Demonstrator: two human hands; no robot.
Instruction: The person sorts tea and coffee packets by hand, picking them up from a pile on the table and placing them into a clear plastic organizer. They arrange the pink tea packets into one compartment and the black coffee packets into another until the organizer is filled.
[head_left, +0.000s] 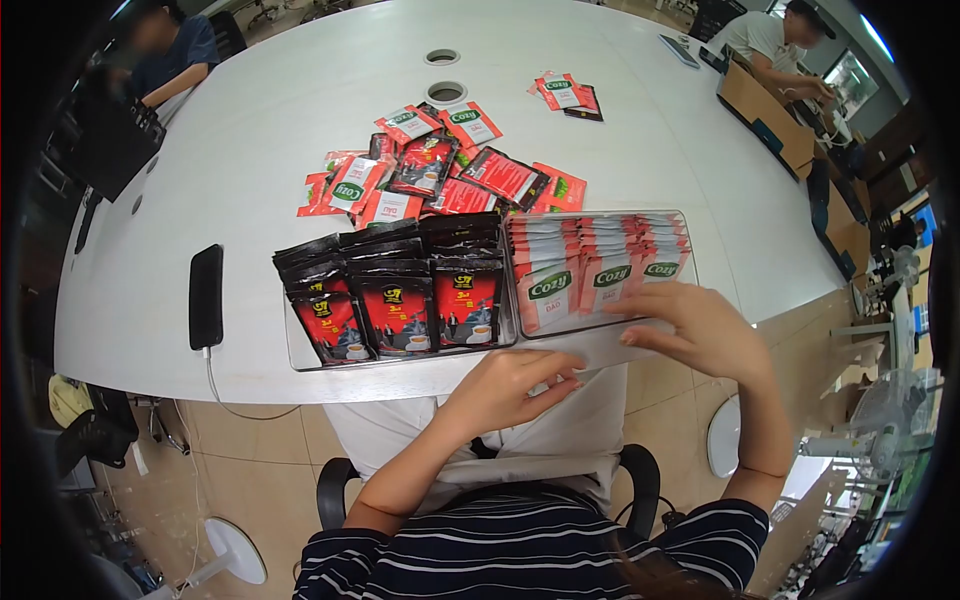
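My right hand (690,325) reaches over the front right corner of a clear tray (600,328), thumb and fingers apart with nothing between them. In that tray stand rows of pink Cozy tea sachets (549,292), and my fingertips are right at the front ones. My left hand (512,388) rests by the table's front edge, fingers loosely bent and apart from the thumb, nothing seen in it. Just beyond it is a second clear tray (400,361), packed with upright black and red coffee sachets (396,312).
Behind the trays lies a loose pile of mixed sachets (425,165), with a smaller group (565,93) farther right. A phone (206,297) on a cable lies at left. Cardboard boxes (768,118) line the right edge. Two people sit across the table (330,70).
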